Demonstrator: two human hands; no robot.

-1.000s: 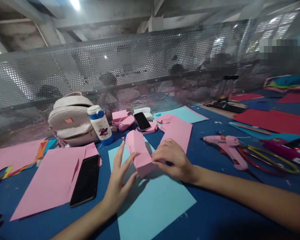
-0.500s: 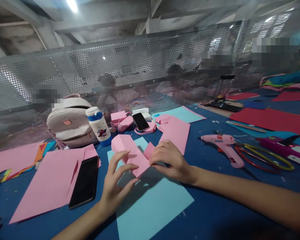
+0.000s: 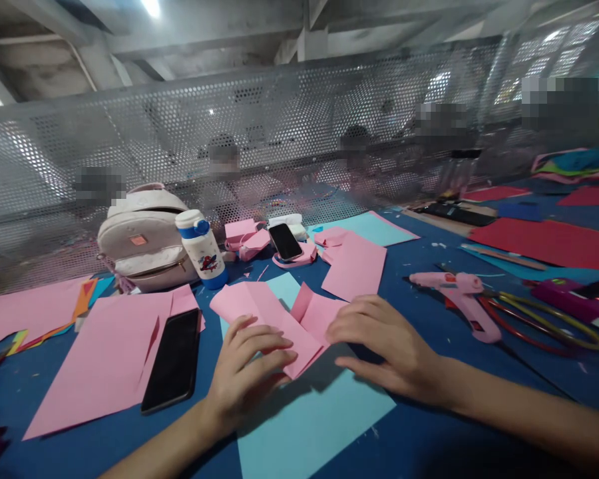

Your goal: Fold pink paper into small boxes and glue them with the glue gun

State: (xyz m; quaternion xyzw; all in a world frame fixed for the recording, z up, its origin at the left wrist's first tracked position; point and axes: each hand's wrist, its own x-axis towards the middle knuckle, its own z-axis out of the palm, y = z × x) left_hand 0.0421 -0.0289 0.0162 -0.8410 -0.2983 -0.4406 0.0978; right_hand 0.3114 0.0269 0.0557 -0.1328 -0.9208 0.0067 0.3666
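Grip: left hand lies curled over the folded pink paper, lower centre of frame, pinch not determinable; right hand, thumb spread wide, touches its right flap. Uneven finger pressure could buckle it.

The bare left forearm is slim and smooth, narrowing toward the wrist, and ends in a bare, narrow-palmed left hand with slender fingers. The bare right forearm, equally slim and smooth, broadens toward the elbow end and carries a bare right hand with a gently rounded back, tapered fingers and slender thumb.
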